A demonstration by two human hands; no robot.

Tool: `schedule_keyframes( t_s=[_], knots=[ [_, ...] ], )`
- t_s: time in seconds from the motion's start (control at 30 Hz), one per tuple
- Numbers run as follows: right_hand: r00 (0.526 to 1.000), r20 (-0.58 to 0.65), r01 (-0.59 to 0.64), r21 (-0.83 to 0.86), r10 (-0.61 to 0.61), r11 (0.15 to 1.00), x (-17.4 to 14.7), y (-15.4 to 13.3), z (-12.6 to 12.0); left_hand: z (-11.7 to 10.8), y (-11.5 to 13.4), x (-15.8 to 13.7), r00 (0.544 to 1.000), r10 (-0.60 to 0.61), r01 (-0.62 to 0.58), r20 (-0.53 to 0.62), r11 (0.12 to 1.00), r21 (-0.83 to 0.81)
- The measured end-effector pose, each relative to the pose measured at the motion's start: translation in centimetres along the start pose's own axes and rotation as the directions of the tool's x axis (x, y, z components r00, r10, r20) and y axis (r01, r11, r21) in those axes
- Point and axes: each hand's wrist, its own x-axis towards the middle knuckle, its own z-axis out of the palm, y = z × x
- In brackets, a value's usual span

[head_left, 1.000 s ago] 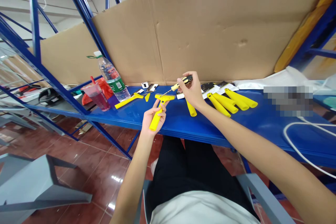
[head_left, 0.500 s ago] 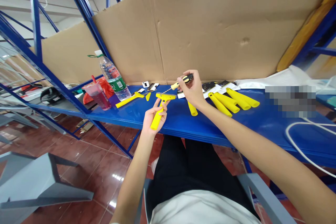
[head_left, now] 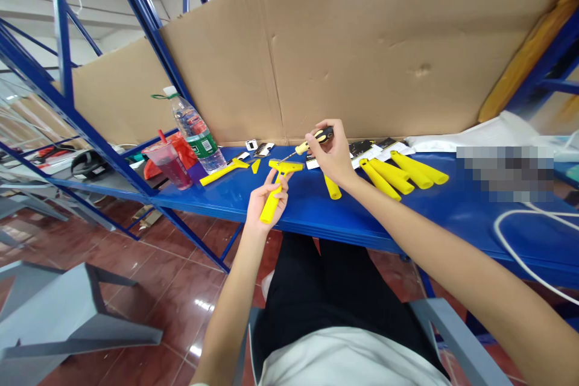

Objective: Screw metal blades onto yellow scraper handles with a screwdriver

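Note:
My left hand [head_left: 266, 200] is closed round the handle of a yellow scraper [head_left: 271, 205], its wide head pointing away from me. In my right hand [head_left: 333, 154] is a screwdriver [head_left: 312, 142] with a black and pale yellow handle. Its shaft slants down to the left, and the tip is at the scraper's head; whether it sits in a screw is too small to tell. Left of the scraper lie a small yellow piece [head_left: 256, 166] and another yellow scraper [head_left: 224, 171]. Several loose yellow handles [head_left: 384, 178] rest right of my right hand, and one [head_left: 332, 187] lies below it.
A water bottle [head_left: 196, 132] and a pink cup with a straw [head_left: 169, 163] stand at the left of the blue table [head_left: 312, 211]. Cardboard [head_left: 362, 42] rises behind. A white cable [head_left: 506, 241] hangs at the right. A grey stool [head_left: 67, 319] is on the floor at left.
Both hands keep their grips, and the screwdriver tip stays at the scraper's head. The view has shifted very slightly; otherwise no clear change shows.

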Motion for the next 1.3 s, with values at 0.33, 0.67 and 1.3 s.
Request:
schedule_keyframes(
  t_s=[0.33,0.67,1.3],
  knots=[
    [0.998,-0.010,0.060,-0.067,-0.061,0.996,0.0,-1.0,-0.3,0.1,-0.3,-0.1,1.000,0.016,-0.016,0.005,1.000,0.025],
    [0.996,-0.010,0.084,-0.114,-0.085,0.990,0.1,-1.4,-0.5,0.3,-0.5,-0.1,0.999,0.043,-0.043,0.003,0.997,0.071],
    [0.989,-0.025,0.141,-0.134,-0.146,0.981,0.3,-1.2,-0.8,0.1,-1.0,0.2,0.994,0.113,-0.111,0.002,0.973,0.204]
  ],
)
